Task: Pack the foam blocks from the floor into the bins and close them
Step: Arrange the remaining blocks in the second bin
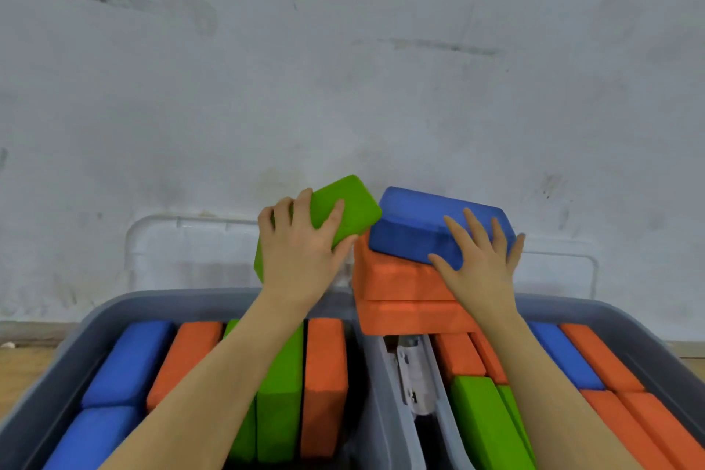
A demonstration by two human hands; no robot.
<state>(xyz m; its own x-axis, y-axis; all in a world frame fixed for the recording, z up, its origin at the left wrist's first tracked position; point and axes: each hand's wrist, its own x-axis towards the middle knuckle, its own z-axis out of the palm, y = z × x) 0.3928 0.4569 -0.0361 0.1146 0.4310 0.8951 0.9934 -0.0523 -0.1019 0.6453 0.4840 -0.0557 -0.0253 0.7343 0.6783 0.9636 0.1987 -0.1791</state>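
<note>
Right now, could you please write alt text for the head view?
Two bare hands reach past two grey bins packed with foam blocks: the left hand grips a green block, and the right hand rests on a blue block atop two stacked orange blocks.

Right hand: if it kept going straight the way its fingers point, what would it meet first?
The right hand already rests on the blue block. Beyond it, probably the clear lid against the wall; depth is unclear.

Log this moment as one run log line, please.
left hand: grips green block | right hand: fingers spread on blue block, atop orange blocks | both bins: open, part-filled
</note>
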